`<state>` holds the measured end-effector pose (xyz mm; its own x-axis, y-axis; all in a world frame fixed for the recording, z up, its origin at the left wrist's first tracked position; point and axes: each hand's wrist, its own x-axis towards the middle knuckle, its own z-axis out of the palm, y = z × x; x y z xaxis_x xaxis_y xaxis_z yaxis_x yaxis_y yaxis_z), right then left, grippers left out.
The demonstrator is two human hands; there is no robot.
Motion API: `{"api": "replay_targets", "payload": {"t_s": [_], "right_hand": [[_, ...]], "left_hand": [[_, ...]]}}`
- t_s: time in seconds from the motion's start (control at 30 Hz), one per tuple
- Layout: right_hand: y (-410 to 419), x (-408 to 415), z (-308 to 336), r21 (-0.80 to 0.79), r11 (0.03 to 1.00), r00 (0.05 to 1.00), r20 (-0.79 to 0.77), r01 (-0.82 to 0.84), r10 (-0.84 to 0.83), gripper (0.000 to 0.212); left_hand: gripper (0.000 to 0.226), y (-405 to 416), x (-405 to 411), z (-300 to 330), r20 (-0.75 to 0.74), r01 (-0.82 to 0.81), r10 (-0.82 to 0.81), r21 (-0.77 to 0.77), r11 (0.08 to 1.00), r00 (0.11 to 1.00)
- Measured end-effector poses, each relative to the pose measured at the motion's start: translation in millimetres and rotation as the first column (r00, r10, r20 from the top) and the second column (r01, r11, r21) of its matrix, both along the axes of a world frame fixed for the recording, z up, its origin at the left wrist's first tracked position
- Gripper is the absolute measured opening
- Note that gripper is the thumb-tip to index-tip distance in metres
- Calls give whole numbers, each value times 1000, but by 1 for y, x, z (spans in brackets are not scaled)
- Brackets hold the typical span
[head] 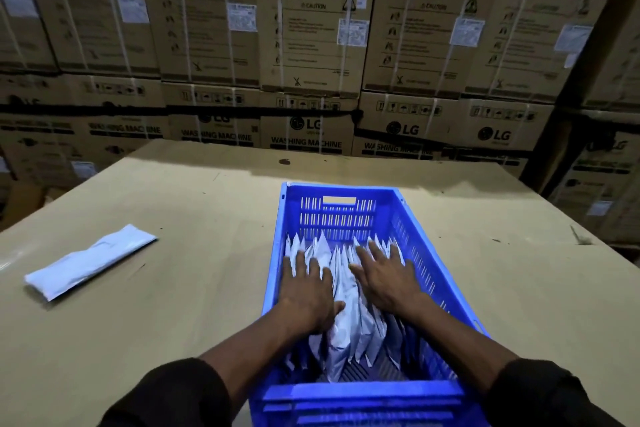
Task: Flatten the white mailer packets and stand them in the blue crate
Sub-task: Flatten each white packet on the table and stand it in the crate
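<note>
Item: blue crate point(349, 191) on the cardboard tabletop point(194, 204), holding our row of white mailer packets point(346, 291) on edge, left hand point(304, 291) and right hand point(388, 279) pressing flat-fingered, grasping nothing, seemingly to keep them upright and compact; one packet point(90, 261) lies outside, left.

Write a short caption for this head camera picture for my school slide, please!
Both hands, left hand and right hand, press flat on white mailer packets standing in a blue crate.

Packets point(346, 295) stand in the crate point(429, 274) on the table point(207, 204); one packet point(90, 261) lies left
</note>
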<state>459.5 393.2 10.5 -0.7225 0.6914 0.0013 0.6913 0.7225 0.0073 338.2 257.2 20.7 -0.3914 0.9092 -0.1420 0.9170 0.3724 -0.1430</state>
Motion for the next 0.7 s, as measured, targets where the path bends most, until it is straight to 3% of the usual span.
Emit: {"api": "replay_targets", "payload": {"t_s": [0.1,0.27,0.5,0.7], "right_hand": [[-9,-15,24,181,983,984,-176,14,19,69],[-36,-65,60,280,957,932,-321,-77,169,66],[-98,-161,88,320,901,902,-220,-293,372,67],[-161,-272,86,236,818,822,-108,-525,559,54]], "left_hand": [[76,-6,-17,17,-101,75,-54,225,971,993],[74,-32,-70,39,-174,42,47,478,877,984],[71,-94,-151,41,-130,-80,183,560,825,975],[64,-175,-254,-19,-42,-273,339,503,820,940]]}}
